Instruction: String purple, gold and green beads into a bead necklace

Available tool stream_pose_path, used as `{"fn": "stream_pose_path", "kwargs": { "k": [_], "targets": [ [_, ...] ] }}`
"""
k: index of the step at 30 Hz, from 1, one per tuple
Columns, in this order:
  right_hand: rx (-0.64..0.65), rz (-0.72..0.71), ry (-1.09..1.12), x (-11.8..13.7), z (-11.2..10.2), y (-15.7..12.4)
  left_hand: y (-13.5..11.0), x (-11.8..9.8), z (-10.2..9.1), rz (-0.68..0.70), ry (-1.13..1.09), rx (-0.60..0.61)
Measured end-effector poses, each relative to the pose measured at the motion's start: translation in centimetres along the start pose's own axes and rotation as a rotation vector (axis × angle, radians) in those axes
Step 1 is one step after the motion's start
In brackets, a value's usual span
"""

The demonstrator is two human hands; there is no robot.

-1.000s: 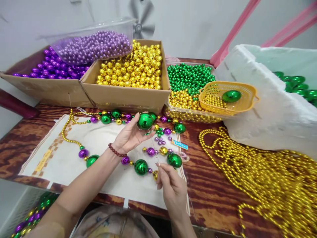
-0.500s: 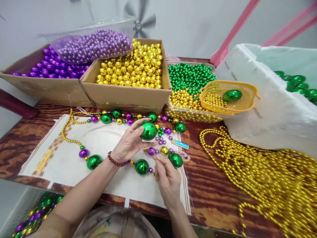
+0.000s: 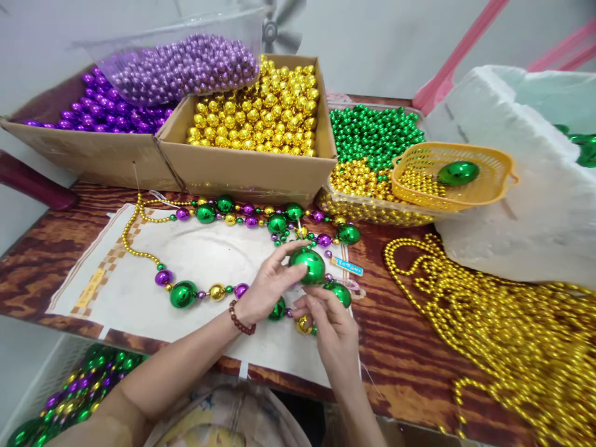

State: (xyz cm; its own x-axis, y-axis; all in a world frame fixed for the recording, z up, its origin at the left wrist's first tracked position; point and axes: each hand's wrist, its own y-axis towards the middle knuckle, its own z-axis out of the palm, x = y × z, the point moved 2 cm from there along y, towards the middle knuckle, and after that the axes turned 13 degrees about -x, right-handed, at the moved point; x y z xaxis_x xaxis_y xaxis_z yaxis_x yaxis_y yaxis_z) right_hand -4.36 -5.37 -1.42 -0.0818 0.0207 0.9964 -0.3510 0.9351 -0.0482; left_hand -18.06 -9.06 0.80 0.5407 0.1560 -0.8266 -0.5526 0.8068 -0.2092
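Nearest: right grip [image 3: 333, 326], fingers curled, tips just under the ball's near side; cannot tell whether they close on anything. Slightly farther and to its left, left grip [image 3: 265, 282], thumb and fingers clamped on a large green ball [image 3: 311, 266], held out at the fingertips over the bench [image 3: 400, 372]. Ball probably light, with a stiff, thin shell; gloss suggests it slips easily, and a hard pinch might dent it. Best taken across the widest part, pads spread. Reads as round: no clear long axis, any hole hidden, so no pointing direction to tell. Left of and beyond the grips, a beaded strand [image 3: 183, 294] lies on a white cloth [image 3: 209, 245]. Farthest, past the left grip: cardboard box [image 3: 251, 172] with gold balls [image 3: 261, 118].
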Motion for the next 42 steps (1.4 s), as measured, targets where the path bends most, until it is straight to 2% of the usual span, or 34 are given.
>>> {"fn": "stream_pose_path", "kwargs": {
  "k": [4,7,9,11,13,17,19,22,25,27,29,31,33,35,38,42],
  "targets": [
    [-0.111,0.135,0.105,-0.8,-1.1,0.8,-0.5,0.5,0.2,-0.040,0.205,0.082],
    [-0.176,0.176,0.197,-1.2,-1.8,1.5,0.8,-0.4,-1.8,0.020,0.347,0.055],
    [-0.220,0.191,0.243,-1.4,-2.3,2.0,2.7,-1.4,-3.8,0.134,0.530,-0.003],
    [-0.250,0.199,0.269,-1.7,-2.6,2.4,5.0,-2.2,-5.6,0.305,0.789,-0.061],
    [-0.247,0.199,0.272,-2.0,-2.7,2.5,7.0,-2.3,-6.7,0.427,1.100,-0.029],
    [-0.199,0.190,0.233,-2.4,-2.4,2.1,9.1,-1.2,-6.5,0.482,1.605,0.162],
    [-0.188,0.195,0.209,-2.6,-2.3,1.8,9.4,-0.7,-6.0,0.497,1.728,0.186],
    [-0.179,0.212,0.176,-2.7,-2.2,1.4,9.5,-0.2,-5.5,0.501,1.786,0.167],
    [-0.187,0.204,0.169,-2.6,-2.2,1.2,9.4,-0.3,-5.8,0.494,1.722,0.116],
    [-0.190,0.184,0.157,-2.4,-2.1,1.2,9.2,-0.7,-6.1,0.460,1.533,0.044],
    [-0.178,0.159,0.132,-2.1,-2.0,1.1,8.7,-1.4,-6.4,0.331,1.163,-0.052],
    [-0.152,0.136,0.106,-1.9,-1.9,1.0,7.9,-2.2,-6.5,0.120,0.689,-0.124],
    [-0.118,0.106,0.083,-1.6,-1.7,0.8,6.9,-3.0,-6.2,-0.067,0.275,-0.141],
    [-0.081,0.061,0.055,-1.4,-1.6,0.6,5.9,-3.7,-5.7,-0.157,0.024,-0.119],
    [-0.039,-0.003,0.008,-1.1,-1.6,0.3,4.8,-4.3,-5.4,-0.192,-0.133,-0.087],
    [-0.008,-0.057,-0.062,-0.9,-1.5,0.1,4.3,-4.2,-5.3,-0.198,-0.175,-0.084]
  ]
}}
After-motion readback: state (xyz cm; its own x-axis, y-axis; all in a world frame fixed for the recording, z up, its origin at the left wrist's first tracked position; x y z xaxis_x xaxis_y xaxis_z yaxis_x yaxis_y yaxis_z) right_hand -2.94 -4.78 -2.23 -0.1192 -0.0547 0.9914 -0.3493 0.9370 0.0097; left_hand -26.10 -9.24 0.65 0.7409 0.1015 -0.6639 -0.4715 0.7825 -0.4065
